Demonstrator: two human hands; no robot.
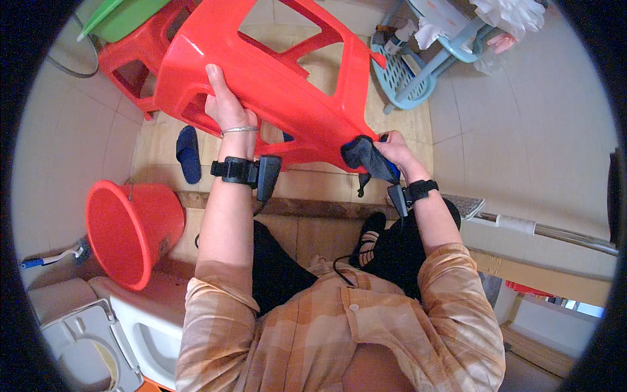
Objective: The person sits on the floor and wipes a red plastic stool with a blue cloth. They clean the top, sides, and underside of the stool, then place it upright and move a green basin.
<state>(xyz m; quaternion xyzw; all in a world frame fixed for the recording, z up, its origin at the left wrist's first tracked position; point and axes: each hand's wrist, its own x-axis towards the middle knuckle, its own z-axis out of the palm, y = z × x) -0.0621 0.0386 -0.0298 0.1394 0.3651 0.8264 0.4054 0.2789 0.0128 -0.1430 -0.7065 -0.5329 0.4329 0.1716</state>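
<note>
A red plastic stool (274, 88) is tipped over on its side before me, its legs with large cut-outs between them. My left hand (229, 105) grips it through an opening near the seat end, the thumb lying on the outer face. Low on the right, my right hand (397, 151) holds a dark grey and blue cloth (368, 158) against the end of a stool leg. Part of the cloth hangs below that leg. The fingers of my right hand are partly hidden behind the cloth and the stool.
Behind stand another red stool (127, 61) and a green basin (122, 22). A light-blue rack (406, 83) is at the far right. A dark slipper (188, 154) lies left, above a tilted red bucket (142, 230), a brush (54, 257) and a white toilet seat (73, 338). A low sill (313, 208) crosses the floor.
</note>
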